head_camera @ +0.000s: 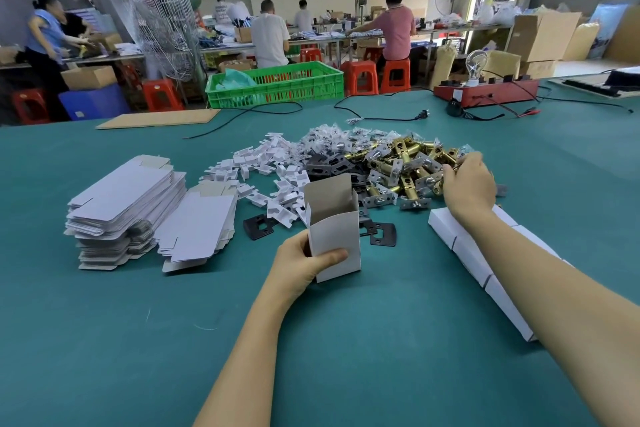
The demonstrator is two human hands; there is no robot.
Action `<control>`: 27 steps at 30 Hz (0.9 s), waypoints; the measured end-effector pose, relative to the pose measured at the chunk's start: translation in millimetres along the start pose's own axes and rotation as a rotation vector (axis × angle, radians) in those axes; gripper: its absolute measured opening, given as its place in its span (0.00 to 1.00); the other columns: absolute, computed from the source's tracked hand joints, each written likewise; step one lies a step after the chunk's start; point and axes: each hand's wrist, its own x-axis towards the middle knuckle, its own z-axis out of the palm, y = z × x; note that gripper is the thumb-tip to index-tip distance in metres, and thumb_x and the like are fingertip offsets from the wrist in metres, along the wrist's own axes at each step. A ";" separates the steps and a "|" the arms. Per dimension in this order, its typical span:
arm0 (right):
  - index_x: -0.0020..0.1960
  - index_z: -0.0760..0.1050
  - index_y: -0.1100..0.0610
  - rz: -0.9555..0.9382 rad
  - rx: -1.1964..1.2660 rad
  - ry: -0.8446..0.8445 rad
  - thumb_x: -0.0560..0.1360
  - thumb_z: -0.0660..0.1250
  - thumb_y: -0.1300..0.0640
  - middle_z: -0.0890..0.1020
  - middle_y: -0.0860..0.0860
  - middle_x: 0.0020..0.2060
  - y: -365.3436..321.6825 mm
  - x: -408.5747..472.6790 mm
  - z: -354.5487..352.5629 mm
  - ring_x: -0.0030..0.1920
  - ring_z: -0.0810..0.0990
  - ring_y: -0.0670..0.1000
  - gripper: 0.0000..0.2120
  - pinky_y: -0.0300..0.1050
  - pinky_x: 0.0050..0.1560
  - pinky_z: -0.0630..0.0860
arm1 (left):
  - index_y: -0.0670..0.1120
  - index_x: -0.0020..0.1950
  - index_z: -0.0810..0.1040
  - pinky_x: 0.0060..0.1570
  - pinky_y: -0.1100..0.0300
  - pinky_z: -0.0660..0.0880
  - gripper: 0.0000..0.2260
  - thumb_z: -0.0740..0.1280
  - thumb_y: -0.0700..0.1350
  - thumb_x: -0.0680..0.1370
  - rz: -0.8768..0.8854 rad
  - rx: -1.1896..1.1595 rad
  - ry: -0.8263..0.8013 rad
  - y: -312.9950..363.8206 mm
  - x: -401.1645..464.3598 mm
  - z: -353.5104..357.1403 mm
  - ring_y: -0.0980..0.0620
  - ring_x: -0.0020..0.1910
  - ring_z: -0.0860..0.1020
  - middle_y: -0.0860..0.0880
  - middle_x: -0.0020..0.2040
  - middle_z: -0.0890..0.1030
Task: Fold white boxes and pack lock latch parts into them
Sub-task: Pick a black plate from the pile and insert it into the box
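Your left hand curls round the upright open box, its mouth up for loading. Your right hand curls into the latch pile, seemingly pinching a brass one; finished boxes lie under that forearm.

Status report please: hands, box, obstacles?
Left hand holds open white box upright. Right hand reaching into latch pile. Nothing between.

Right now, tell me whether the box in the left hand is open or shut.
Open. The box stands upright in the left hand, top flap raised, and its grey inside shows; contents cannot be seen.
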 end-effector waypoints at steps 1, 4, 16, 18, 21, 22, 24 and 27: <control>0.54 0.67 0.65 0.031 0.049 0.026 0.81 0.61 0.55 0.77 0.62 0.48 0.2 1.5 -2.6 0.42 0.69 0.56 0.12 0.47 0.41 0.63 | 0.54 0.52 0.83 0.54 0.54 0.80 0.17 0.78 0.48 0.64 -0.001 -0.001 0.000 0.2 0.1 0.0 0.53 0.51 0.84 0.53 0.50 0.86; 0.54 0.67 0.65 0.099 0.174 0.103 0.81 0.61 0.53 0.76 0.61 0.47 -1.8 2.3 -10.0 0.42 0.70 0.57 0.14 0.47 0.41 0.63 | 0.55 0.51 0.83 0.50 0.58 0.80 0.17 0.78 0.48 0.64 -0.003 -0.004 0.003 0.9 0.2 0.5 0.54 0.50 0.84 0.54 0.49 0.86; 0.42 0.71 0.59 0.224 0.866 -0.218 0.80 0.62 0.47 0.74 0.52 0.30 -43.7 -23.5 -48.0 0.23 0.68 0.44 0.16 0.37 0.26 0.68 | 0.54 0.51 0.83 0.49 0.60 0.80 0.16 0.77 0.48 0.64 -0.002 0.014 0.024 0.4 2.5 1.1 0.55 0.49 0.84 0.54 0.49 0.86; 0.40 0.71 0.57 0.205 0.958 -0.345 0.80 0.63 0.48 0.75 0.48 0.26 -57.8 -29.0 -54.0 0.21 0.67 0.43 0.15 0.33 0.22 0.65 | 0.56 0.49 0.83 0.46 0.62 0.80 0.13 0.78 0.46 0.66 0.008 0.022 0.036 -0.6 1.8 3.0 0.56 0.48 0.84 0.55 0.48 0.86; 0.40 0.70 0.57 0.143 1.040 -0.482 0.79 0.64 0.50 0.74 0.44 0.22 -76.5 -38.0 -61.1 0.23 0.66 0.43 0.14 0.32 0.22 0.64 | 0.56 0.48 0.83 0.47 0.61 0.80 0.12 0.78 0.42 0.70 0.024 0.061 0.060 -2.2 2.4 9.8 0.56 0.47 0.83 0.56 0.47 0.86; 0.41 0.70 0.57 0.108 1.038 -0.505 0.79 0.64 0.50 0.74 0.44 0.22 -81.9 -41.8 -62.6 0.22 0.67 0.43 0.13 0.32 0.22 0.64 | 0.56 0.48 0.83 0.47 0.61 0.80 0.12 0.78 0.42 0.70 0.022 0.074 0.067 -2.4 2.9 12.0 0.56 0.47 0.83 0.56 0.47 0.86; 0.41 0.71 0.58 0.015 0.989 -0.511 0.79 0.65 0.50 0.76 0.45 0.23 -90.6 -49.3 -65.0 0.22 0.68 0.43 0.13 0.33 0.22 0.66 | 0.55 0.48 0.83 0.47 0.61 0.80 0.12 0.78 0.43 0.70 0.014 0.087 0.076 -2.4 4.4 15.0 0.55 0.48 0.83 0.56 0.47 0.86; 0.41 0.72 0.57 -0.090 0.887 -0.486 0.78 0.66 0.49 0.78 0.47 0.25 -98.2 -57.0 -66.9 0.23 0.71 0.42 0.13 0.34 0.24 0.68 | 0.56 0.47 0.83 0.45 0.62 0.79 0.12 0.79 0.47 0.67 0.021 0.077 0.081 -1.7 4.6 17.2 0.56 0.47 0.83 0.57 0.46 0.86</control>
